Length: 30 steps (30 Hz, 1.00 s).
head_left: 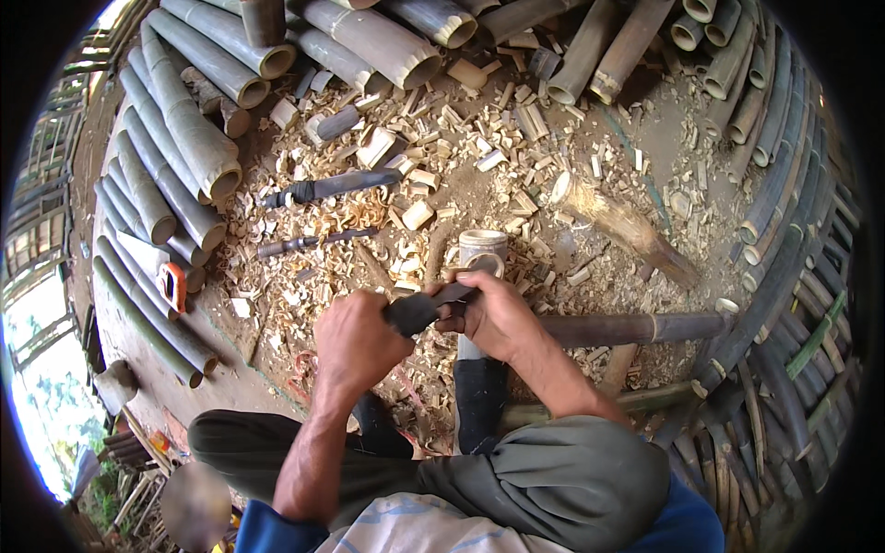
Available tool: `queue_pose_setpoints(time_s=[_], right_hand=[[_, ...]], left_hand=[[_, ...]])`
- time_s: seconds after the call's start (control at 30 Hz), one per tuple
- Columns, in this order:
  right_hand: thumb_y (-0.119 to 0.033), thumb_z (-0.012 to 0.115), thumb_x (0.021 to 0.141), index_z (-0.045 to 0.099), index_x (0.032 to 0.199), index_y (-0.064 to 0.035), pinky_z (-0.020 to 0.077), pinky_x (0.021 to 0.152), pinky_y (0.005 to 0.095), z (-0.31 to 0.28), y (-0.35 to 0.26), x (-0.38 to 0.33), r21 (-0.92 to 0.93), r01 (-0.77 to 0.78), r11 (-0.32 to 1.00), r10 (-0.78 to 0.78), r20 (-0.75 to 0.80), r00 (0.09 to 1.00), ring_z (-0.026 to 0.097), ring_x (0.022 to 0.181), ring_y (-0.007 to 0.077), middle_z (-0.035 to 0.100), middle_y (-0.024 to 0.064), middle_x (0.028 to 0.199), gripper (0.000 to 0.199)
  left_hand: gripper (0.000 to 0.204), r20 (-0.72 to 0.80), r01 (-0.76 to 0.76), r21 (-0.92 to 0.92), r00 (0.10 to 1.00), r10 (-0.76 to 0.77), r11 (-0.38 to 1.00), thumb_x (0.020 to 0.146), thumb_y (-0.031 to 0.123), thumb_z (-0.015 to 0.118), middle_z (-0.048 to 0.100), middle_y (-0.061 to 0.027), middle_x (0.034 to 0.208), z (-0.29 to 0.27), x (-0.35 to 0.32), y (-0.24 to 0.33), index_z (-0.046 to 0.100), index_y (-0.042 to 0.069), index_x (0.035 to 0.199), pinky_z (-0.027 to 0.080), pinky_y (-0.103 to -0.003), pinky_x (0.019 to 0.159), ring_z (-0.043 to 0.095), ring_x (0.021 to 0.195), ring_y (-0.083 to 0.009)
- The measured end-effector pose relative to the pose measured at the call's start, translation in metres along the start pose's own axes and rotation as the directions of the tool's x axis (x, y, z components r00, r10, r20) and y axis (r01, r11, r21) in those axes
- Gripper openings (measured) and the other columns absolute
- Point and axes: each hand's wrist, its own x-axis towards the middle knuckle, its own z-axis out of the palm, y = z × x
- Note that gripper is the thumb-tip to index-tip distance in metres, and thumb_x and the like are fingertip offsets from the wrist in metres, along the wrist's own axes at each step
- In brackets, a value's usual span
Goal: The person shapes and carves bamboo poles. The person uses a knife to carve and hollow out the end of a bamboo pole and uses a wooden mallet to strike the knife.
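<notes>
My left hand [363, 339] is closed around the black handle end of a dark knife [455, 294], held above the chip-covered ground. At its blade, my right hand [502, 316] has its fingers closed, with the thumb along the top. My palms hide part of the knife. Just beyond my right hand stands a pale, cut bamboo section [483, 241], partly covered by the hand. Farther off on the shavings lie a broad dark machete [346, 184] with a black-wrapped handle, and a thinner dark-bladed tool [313, 241].
Bamboo poles are piled at the far side [373, 41], left [189, 138] and right [784, 221]. An orange-handled saw [172, 288] rests among the left poles. A short log [627, 229] lies right of centre; a bamboo pole [636, 329] extends beside my right forearm. Wood chips [442, 124] cover the ground.
</notes>
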Motion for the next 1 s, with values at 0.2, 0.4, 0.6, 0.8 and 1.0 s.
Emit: queue_pose_setpoints(time_s=[0.2,0.4,0.6,0.8,1.0], right_hand=[[-0.022,0.047,0.104,0.065,0.109,-0.0125,0.0604,0.071,0.0381,-0.016,0.016,0.002,0.474,0.112,0.873,-0.085,-0.077,0.993,0.071,0.087,0.0176,0.074,0.0060,0.111,0.021],[-0.018,0.052,0.103,0.063,0.103,-0.0028,0.0642,0.059,0.0365,0.008,0.014,-0.001,-0.327,0.012,0.945,-0.070,-0.167,0.984,0.069,0.065,0.0197,0.074,0.0173,0.098,0.019],[-0.018,0.050,0.107,0.064,0.116,-0.0029,0.0639,0.087,0.0441,-0.010,0.017,0.005,0.164,0.126,0.978,-0.146,0.118,0.982,0.071,0.094,0.0225,0.070,0.0166,0.120,0.023],[-0.021,0.057,0.104,0.067,0.112,-0.0083,0.0605,0.074,0.0358,-0.032,0.025,0.017,0.539,0.099,0.837,-0.201,0.134,0.970,0.070,0.089,0.0199,0.074,0.0087,0.107,0.018],[-0.017,0.053,0.103,0.066,0.108,0.0016,0.0652,0.072,0.0387,0.005,0.021,0.003,-0.277,0.089,0.957,-0.129,-0.126,0.984,0.067,0.076,0.0194,0.072,0.0165,0.101,0.023]], left_hand=[[0.011,-0.029,-0.379,0.735,0.811,0.584,0.562,0.083,0.015,0.075,0.071,-0.0097,0.080,-0.009,0.014,0.064,0.068,0.007,0.082,0.053,-0.037,0.062,0.070,0.069,-0.0227],[0.037,-0.014,-0.030,-0.319,1.000,0.027,0.947,0.067,0.023,0.087,0.076,-0.0138,0.086,0.069,-0.009,-0.048,0.076,0.000,0.095,0.058,-0.043,0.069,0.074,0.072,-0.0273],[0.012,0.016,-0.192,0.308,0.980,0.196,0.932,0.074,0.017,0.082,0.075,-0.0070,0.077,-0.021,0.036,0.005,0.075,0.009,0.080,0.057,-0.039,0.063,0.074,0.072,-0.0240],[0.015,0.043,-0.429,0.794,0.746,0.665,0.430,0.085,0.017,0.077,0.068,-0.0042,0.069,-0.006,0.048,0.072,0.072,0.009,0.073,0.053,-0.038,0.063,0.066,0.064,-0.0193],[0.037,-0.018,-0.061,-0.117,0.998,0.060,0.991,0.065,0.020,0.086,0.075,-0.0148,0.081,0.042,0.012,-0.043,0.076,0.002,0.096,0.057,-0.040,0.068,0.073,0.070,-0.0266]])
